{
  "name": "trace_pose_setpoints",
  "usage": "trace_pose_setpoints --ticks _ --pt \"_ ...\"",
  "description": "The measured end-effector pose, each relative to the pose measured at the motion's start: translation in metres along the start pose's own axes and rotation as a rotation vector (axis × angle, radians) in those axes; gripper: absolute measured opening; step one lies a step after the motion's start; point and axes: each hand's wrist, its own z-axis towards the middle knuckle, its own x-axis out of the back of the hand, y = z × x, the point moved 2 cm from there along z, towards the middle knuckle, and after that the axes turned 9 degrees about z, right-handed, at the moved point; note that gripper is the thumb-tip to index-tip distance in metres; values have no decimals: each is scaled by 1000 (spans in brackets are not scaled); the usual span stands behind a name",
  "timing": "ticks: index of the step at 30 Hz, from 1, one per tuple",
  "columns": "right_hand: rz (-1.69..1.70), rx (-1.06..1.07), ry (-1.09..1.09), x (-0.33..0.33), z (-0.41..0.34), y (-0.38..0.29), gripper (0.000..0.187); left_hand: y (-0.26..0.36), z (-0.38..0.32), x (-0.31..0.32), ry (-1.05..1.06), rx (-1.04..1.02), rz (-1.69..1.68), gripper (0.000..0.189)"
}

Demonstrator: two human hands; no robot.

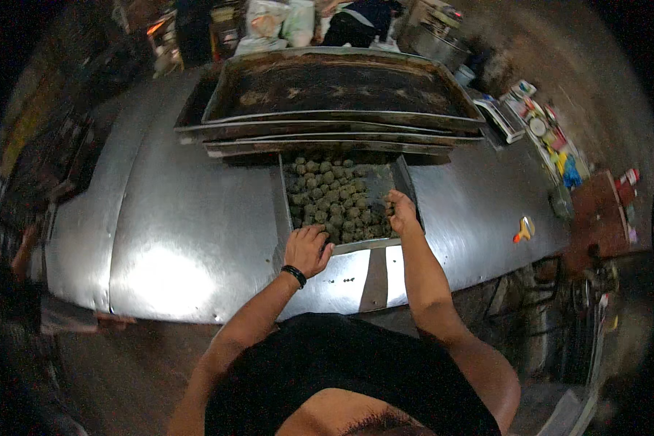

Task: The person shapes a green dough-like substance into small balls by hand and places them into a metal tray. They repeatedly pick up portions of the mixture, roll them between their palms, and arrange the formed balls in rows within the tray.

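Note:
A rectangular metal tray (407,188) on the steel tabletop before me holds many dull, greenish-brown balls (329,193), massed toward its left and front. Over its near left corner lies my left hand (308,250), a black band on the wrist. Its fingers reach inside the rim beside the balls, and the thumb rests along the front edge. My right hand (401,211) is at the tray's right side, fingers curled inward. Whether anything sits between those fingertips is too blurred to tell. The tray's far end is tucked against or under stacked pans.
Large dark baking trays (343,87) are stacked behind the balls. A yellow-orange handled tool (524,230) lies to the right on the steel tabletop (196,218). Past the right edge are a cluttered shelf (556,136) and a brown board (599,215). Another person (354,24) is at the far side.

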Motion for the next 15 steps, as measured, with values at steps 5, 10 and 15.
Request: trace_pose_setpoints --ticks 5,10,15 --pt "-210 275 366 21 5 -13 43 7 4 -2 -12 -50 -28 28" --pt "-565 313 97 6 -4 -23 39 7 6 2 -19 41 -126 29" --pt "-196 -16 -293 5 -23 -33 26 -4 65 11 207 -20 -195 30"
